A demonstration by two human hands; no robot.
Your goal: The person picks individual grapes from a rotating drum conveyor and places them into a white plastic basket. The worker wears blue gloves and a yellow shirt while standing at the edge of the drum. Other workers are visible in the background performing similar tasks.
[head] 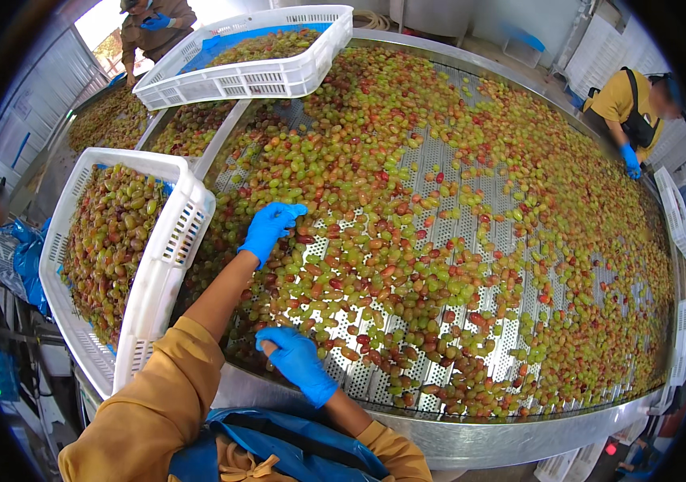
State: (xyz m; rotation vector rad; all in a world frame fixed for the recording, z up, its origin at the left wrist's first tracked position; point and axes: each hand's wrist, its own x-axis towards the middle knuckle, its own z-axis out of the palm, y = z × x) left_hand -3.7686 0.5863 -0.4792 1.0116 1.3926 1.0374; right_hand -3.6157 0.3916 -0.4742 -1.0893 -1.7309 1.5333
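My left hand (pixel 271 231), in a blue glove, reaches over the sorting table among loose grapes (pixel 343 175). Its fingers are bent together at the tips; whether a grape is between them is hidden. Lower down, near the table's metal rim (pixel 469 437), my right hand (pixel 299 363) is curled in a matching glove. Something brownish shows at its fingertips, and I cannot tell if it is a grape or a bare fingertip. The grapes are green, pinkish and dark red, spread over a perforated metal surface (pixel 508 343).
A white plastic crate (pixel 165 313) heaped with grapes stands left of my left arm. Another crate (pixel 246 81), lined in blue, rests across the far edge. Co-workers stand at the far left (pixel 156 27), right (pixel 626 114) and left side (pixel 14 247). More crates (pixel 684 340) line the right.
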